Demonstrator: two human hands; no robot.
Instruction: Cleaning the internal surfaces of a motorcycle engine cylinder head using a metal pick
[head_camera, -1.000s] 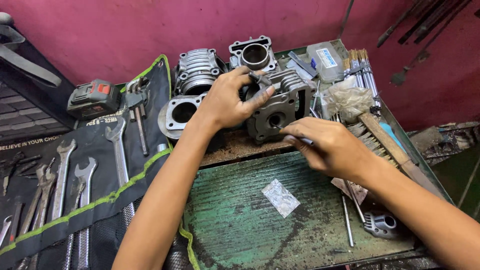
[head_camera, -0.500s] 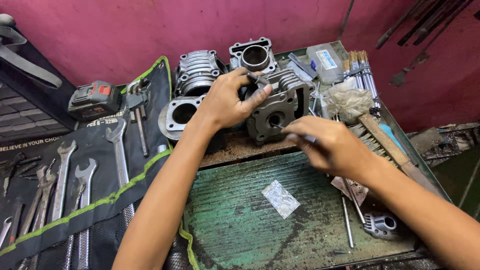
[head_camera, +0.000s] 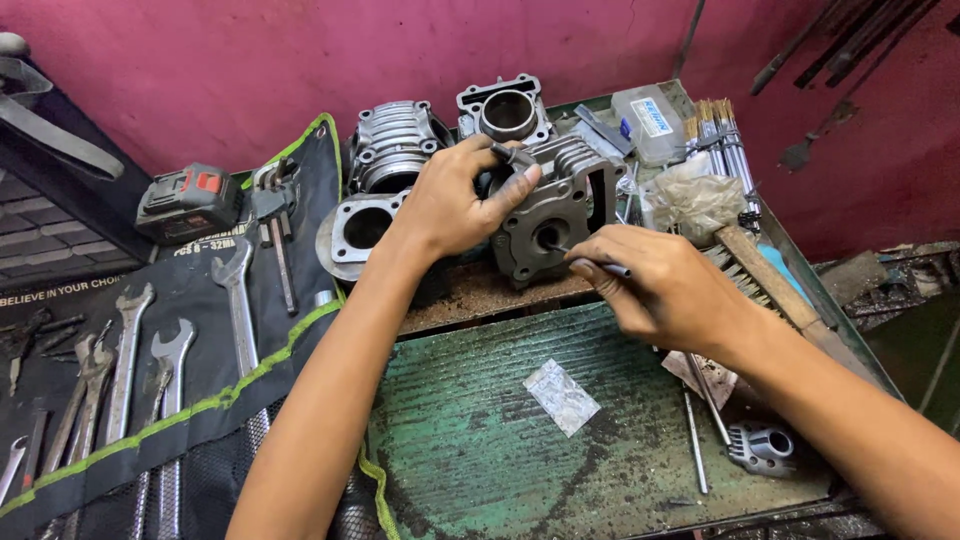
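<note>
Grey cast metal fills the middle of the view: a finned engine cylinder head (head_camera: 555, 215) stands on the rusty back part of a green workbench (head_camera: 480, 450), its round port facing the camera. The left hand (head_camera: 455, 200) wraps over the head's top and left side, fingers curled around it and thumb pressed along its upper edge, holding it firmly. The right hand (head_camera: 660, 290) pinches a thin metal tool (head_camera: 590, 262) between thumb and fingers, its tip set at the port in the head's front face.

Behind the head stand two more finned cylinder parts (head_camera: 395, 150) and a cylinder block (head_camera: 507, 112) with an open bore, and a flat flanged piece (head_camera: 355, 232) lies just left of the left wrist. A wooden-handled wire brush (head_camera: 770, 290) lies to the right, beside a crumpled rag (head_camera: 695, 200). On the green surface rest a small clear plastic bag (head_camera: 562, 396), thin rods (head_camera: 695, 440) and a small metal fitting (head_camera: 762, 447). At far left, a black tool roll (head_camera: 150, 400) holds a row of spanners (head_camera: 130, 350).
</note>
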